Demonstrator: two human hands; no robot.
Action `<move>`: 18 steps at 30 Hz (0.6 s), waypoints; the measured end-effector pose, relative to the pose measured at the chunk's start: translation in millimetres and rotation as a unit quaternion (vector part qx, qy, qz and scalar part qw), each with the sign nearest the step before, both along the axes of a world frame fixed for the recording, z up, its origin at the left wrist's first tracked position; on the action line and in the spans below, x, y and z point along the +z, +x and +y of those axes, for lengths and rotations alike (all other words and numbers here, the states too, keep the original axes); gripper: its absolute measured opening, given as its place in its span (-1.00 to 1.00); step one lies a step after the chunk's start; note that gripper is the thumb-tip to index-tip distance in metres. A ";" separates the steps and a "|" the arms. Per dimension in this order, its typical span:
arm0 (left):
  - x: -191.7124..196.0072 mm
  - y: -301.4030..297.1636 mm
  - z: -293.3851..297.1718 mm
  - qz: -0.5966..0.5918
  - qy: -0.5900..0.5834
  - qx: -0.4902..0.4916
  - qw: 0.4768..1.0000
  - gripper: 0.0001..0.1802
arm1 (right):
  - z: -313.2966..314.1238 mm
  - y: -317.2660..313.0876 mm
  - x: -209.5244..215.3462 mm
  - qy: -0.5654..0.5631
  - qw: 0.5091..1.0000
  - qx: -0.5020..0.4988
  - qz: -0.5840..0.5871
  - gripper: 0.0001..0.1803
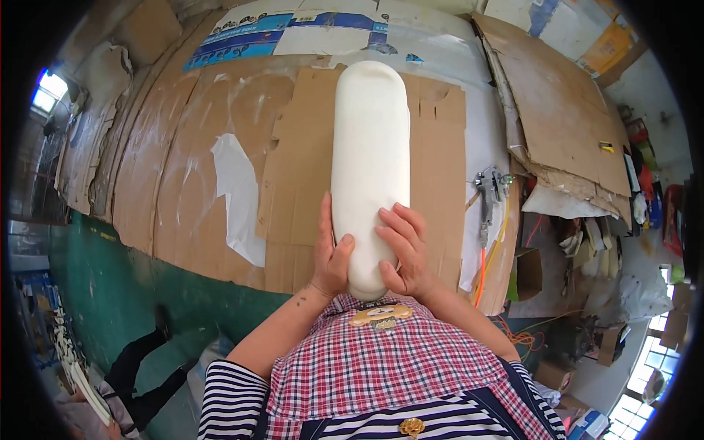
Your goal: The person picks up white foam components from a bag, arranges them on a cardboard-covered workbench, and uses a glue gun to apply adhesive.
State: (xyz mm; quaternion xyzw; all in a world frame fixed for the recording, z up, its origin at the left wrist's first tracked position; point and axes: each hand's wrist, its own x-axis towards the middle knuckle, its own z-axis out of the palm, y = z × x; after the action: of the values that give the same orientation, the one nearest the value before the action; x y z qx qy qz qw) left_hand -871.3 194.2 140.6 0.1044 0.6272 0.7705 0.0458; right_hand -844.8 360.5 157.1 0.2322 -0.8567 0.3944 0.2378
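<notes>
A long white pad-like piece (pixel 371 147) with rounded ends stretches away from my body over the cardboard-covered table. I cannot tell what it is made of. My left hand (pixel 334 248) holds its left side near the close end, with the thumb on top. On the opposite side my right hand (pixel 405 251) grips it, fingertips resting on the upper face. The near end reaches almost to my checked apron (pixel 367 359). The underside of the piece is hidden.
Flattened cardboard (pixel 297 139) covers the table. A torn white sheet (pixel 238 198) lies at left. At right rests a spray gun (pixel 485 205) with an orange hose (pixel 480 279). More cardboard (pixel 561 110) is stacked beyond. Another person (pixel 136 381) is at the lower left.
</notes>
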 end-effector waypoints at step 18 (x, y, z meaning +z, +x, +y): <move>26.2 -62.4 -9.9 0.163 -0.248 0.014 0.955 -0.43 | 2.5 -18.0 34.8 0.022 0.998 -0.046 -0.027 -0.63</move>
State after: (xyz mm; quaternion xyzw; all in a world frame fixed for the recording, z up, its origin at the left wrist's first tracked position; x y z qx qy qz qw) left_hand -933.8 184.3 166.7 0.2050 0.7988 0.5638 -0.0437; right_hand -862.8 363.0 191.9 0.1875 -0.8807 0.3706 0.2276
